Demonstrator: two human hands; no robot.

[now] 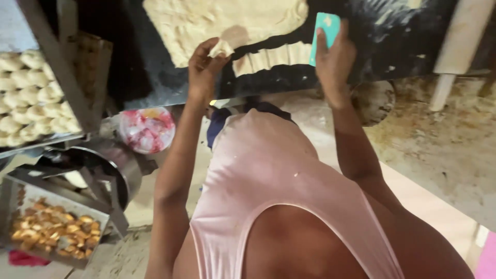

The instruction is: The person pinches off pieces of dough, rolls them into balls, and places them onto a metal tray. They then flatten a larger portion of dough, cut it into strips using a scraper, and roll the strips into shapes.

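My left hand (204,67) pinches a small torn piece of dough (221,49) between thumb and fingertips, just above the near edge of the bench (155,77). The piece is pale cream, soft and ragged, folded on itself. My right hand (335,62) is closed around a teal plastic scraper (324,33), a flat card with rounded corners, held upright with its lower edge down by the dough.

The rolled dough sheet (227,23) lies flat on the dark bench top, spreading from the near edge toward the far side. It is pale yellow, floury and uneven, with an irregular outline. Along the near edge, between my two hands, a strip of it (271,57) is scored into narrow parallel ribs. A bare brownish patch sits in the sheet just beside the piece I am pinching.

A wooden rolling pin (454,46) rests at the right end of the bench, pale and leaning over the edge.

To my left, a tray (31,142) on a metal rack holds many small pale dough pieces (31,93), packed closely in rows. Lower down, a second metal tray (57,261) holds a heap of golden-brown fried pieces (54,232). Between the two sits a round metal bowl (119,165); what it holds I cannot tell. Near the bench edge lies a clear plastic bag (147,129) with red and white inside it.
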